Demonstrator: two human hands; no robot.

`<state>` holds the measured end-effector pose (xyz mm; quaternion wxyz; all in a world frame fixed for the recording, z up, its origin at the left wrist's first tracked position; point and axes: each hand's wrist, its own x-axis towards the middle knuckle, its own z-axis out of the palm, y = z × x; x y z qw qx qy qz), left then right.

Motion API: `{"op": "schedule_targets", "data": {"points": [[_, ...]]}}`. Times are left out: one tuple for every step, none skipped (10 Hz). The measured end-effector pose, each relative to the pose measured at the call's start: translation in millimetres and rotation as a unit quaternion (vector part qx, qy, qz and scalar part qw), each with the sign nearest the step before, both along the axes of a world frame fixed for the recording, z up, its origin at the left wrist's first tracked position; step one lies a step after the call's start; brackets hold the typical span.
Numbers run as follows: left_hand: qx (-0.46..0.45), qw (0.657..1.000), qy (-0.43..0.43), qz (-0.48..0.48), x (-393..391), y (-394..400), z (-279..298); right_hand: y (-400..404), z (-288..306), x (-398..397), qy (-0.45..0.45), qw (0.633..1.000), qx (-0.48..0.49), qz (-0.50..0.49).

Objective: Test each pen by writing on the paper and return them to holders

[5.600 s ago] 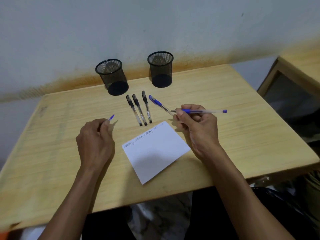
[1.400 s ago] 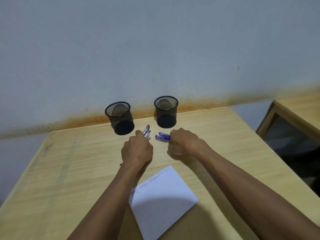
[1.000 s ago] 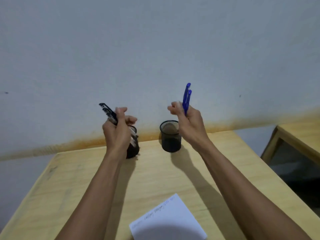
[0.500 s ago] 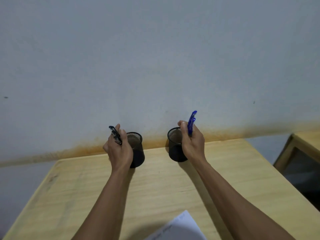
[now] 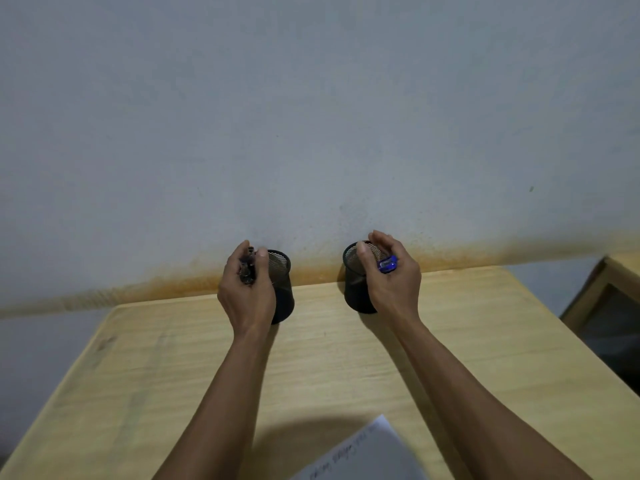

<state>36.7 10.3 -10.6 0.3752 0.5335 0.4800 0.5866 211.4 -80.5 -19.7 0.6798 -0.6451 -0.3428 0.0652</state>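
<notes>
I see the black pens (image 5: 247,268) bunched in the left hand (image 5: 247,289), with its fingers curled tight around them. They sit right at the rim of the left mesh holder (image 5: 282,289), which stands just behind that hand. The blue pens (image 5: 387,264) are in the right hand (image 5: 391,282), which grips them with bent fingers over the right mesh holder (image 5: 356,289). The paper (image 5: 363,455) lies near me, between my arms, on the wooden table (image 5: 329,358). A grey wall (image 5: 311,116) stands behind both hands.
</notes>
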Motion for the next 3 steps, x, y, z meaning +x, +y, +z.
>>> {"op": "schedule_targets", "data": {"points": [[0.003, 1.0, 0.012, -0.005, -0.6, -0.6, 0.2, -1.5, 1.3, 0.9, 0.001, 1.0, -0.004, 0.001], [0.01, 1.0, 0.017, -0.009, -3.3, -1.9, 0.9, -5.3, 3.5, 2.8, 0.004, 1.0, -0.004, 0.008], [0.008, 1.0, 0.026, -0.006, -7.3, -8.0, 2.5, -10.6, 7.8, 2.3, 0.013, 1.0, -0.015, -0.002]]}}
